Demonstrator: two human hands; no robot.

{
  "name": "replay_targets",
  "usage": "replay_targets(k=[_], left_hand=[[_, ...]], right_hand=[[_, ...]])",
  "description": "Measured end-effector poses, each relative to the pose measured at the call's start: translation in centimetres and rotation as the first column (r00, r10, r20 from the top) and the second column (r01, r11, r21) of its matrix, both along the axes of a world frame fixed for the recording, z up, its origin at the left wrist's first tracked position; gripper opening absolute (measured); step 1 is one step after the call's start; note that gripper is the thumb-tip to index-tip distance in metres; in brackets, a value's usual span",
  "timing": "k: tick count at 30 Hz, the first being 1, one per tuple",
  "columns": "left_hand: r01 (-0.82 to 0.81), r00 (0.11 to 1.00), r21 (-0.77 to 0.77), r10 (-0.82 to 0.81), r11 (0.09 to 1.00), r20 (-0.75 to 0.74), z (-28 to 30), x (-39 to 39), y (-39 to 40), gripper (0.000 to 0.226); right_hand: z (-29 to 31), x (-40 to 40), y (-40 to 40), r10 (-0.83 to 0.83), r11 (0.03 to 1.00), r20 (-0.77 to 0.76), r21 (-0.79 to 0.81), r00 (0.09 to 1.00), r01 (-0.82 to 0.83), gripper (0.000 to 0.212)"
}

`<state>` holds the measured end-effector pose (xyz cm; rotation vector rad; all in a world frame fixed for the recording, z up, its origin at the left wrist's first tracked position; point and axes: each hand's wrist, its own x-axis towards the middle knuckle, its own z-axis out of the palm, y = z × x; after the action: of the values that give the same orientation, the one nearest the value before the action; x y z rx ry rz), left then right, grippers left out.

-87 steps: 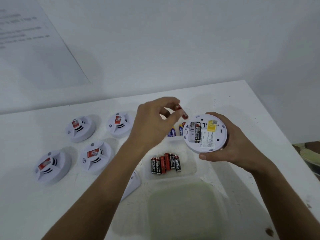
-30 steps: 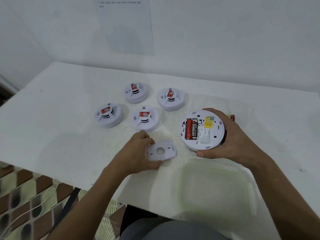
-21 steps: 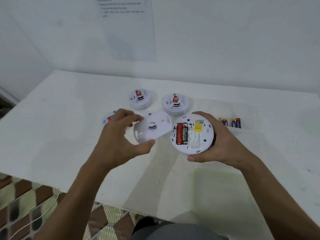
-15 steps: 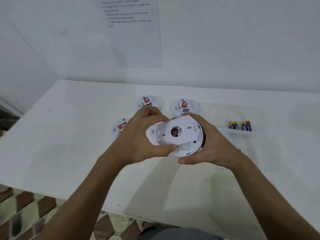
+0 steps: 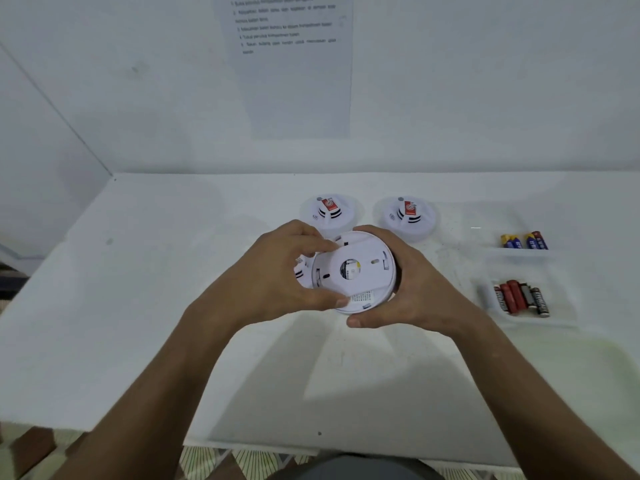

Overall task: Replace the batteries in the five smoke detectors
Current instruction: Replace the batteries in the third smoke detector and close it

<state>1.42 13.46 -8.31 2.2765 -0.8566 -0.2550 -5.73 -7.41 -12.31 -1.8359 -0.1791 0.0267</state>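
Observation:
Above the middle of the table I hold a white smoke detector (image 5: 367, 299) with its back toward me. My right hand (image 5: 405, 289) grips its right rim. My left hand (image 5: 280, 275) holds the white back cover (image 5: 360, 268) against it, thumb on the lower edge. The cover hides the batteries inside. Two more detectors (image 5: 329, 213) (image 5: 408, 218) sit face up behind my hands, and part of another (image 5: 300, 271) peeks out beside my left fingers. Red-and-black batteries (image 5: 521, 297) and blue-and-yellow batteries (image 5: 524, 240) lie at the right.
The batteries lie in clear shallow trays (image 5: 568, 306) at the right of the white table (image 5: 138, 289). A clear container (image 5: 571, 375) stands at the front right. A printed sheet (image 5: 291, 64) hangs on the wall behind. The table's front edge is close to my body.
My left hand picked the back cover up from the table and brought it onto the detector, covering the two batteries. The view has tilted up and the hands have come together.

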Motion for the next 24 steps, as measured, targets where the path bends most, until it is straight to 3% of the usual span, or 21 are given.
replay_targets(k=[3,11,17,20,24], left_hand=[[0.036,0.999,-0.025,-0.036,0.999,-0.030,0.1,0.8,1.5,0.059],[0.036,0.934,-0.159,-0.090,0.987,-0.347,-0.6,2.5,4.7,0.062],[0.058,0.960,-0.202,-0.110,0.978,-0.257,-1.4,3.7,5.7,0.070],[0.040,0.952,-0.272,-0.120,0.961,-0.282,-1.7,4.2,5.9,0.066],[-0.011,0.936,-0.412,-0.136,0.911,-0.326,-1.7,4.9,6.0,0.070]], right_hand=[[0.0,0.4,1.5,-0.016,1.000,-0.003,0.006,1.000,0.016,0.095],[-0.1,1.3,3.9,-0.062,0.998,-0.025,0.017,0.998,0.063,0.096],[-0.2,2.2,5.3,-0.042,0.999,-0.029,0.010,0.999,0.042,0.095],[-0.2,2.6,5.4,-0.052,0.999,-0.038,0.008,0.998,0.052,0.097],[-0.3,3.2,5.2,-0.118,0.971,-0.012,-0.209,0.993,0.113,0.104]])
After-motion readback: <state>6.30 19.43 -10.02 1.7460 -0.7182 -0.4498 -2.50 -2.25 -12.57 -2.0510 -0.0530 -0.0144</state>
